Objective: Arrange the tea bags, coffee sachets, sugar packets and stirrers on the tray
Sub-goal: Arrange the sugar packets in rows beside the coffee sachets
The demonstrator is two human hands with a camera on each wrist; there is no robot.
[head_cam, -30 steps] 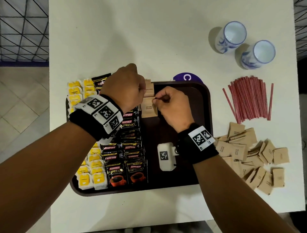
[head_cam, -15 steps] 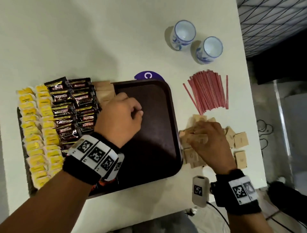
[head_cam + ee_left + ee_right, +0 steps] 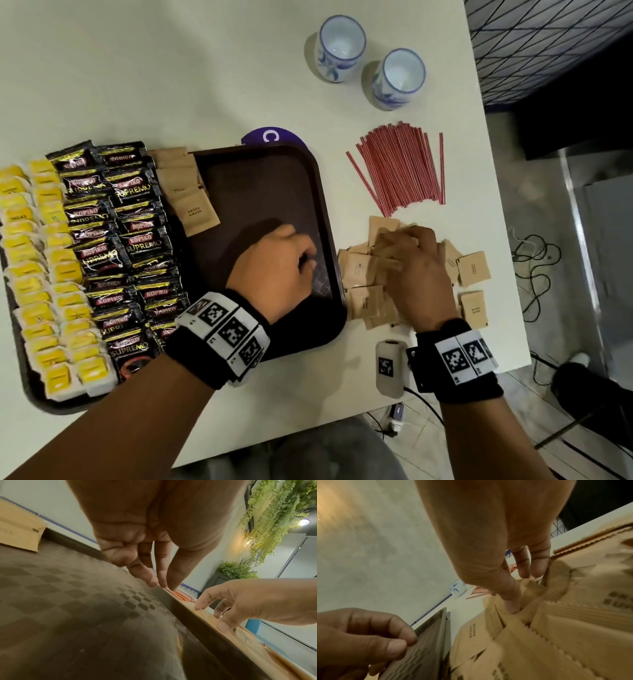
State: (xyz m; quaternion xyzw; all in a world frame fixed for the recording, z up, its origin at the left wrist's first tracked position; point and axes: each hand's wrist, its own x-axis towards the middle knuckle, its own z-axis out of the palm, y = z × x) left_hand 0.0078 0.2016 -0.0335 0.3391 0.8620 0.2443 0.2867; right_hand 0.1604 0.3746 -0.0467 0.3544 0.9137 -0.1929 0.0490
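Note:
A dark brown tray (image 3: 327, 212) holds rows of yellow tea bags (image 3: 34, 274), black coffee sachets (image 3: 126, 240) and a few brown sugar packets (image 3: 186, 192) near its far edge. My left hand (image 3: 298, 253) hovers over the tray's bare right part (image 3: 68, 601), fingers loosely curled and holding nothing (image 3: 161, 584). My right hand (image 3: 397, 246) is down on the loose pile of sugar packets (image 3: 472, 267) on the table beside the tray. Its thumb and fingers (image 3: 520, 588) pinch packets in the pile. Red stirrers (image 3: 400, 168) lie beyond the pile.
Two blue-and-white cups (image 3: 340, 48) (image 3: 399, 77) stand at the far right of the white table. A purple disc (image 3: 270, 135) peeks from under the tray's far edge. The table's right edge runs just past the sugar pile, with cables on the floor (image 3: 534, 260) below.
Both hands left the sugar packets laid on the tray. The right hand moved right onto the table pile and grips packets. The left hand drifted to the tray's right side.

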